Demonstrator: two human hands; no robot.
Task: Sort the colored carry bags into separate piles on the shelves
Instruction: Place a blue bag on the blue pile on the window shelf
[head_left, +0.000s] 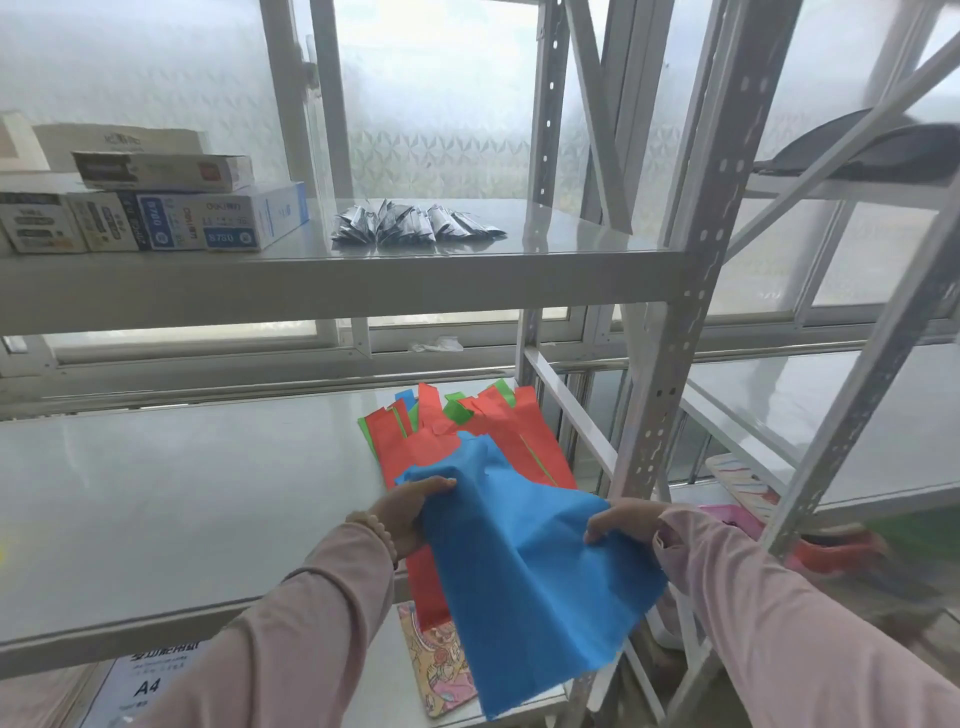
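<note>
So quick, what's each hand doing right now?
Left hand: closed, gripping the left edge of the blue bag.
Right hand: closed, gripping the right edge of the same blue bag.

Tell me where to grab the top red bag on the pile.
Probably pinch the red bag by its handle straps at the far end, coming from above. It lies flat on the shelf, and the blue bag, gripped by the left hand and right hand, covers its near end.
</note>
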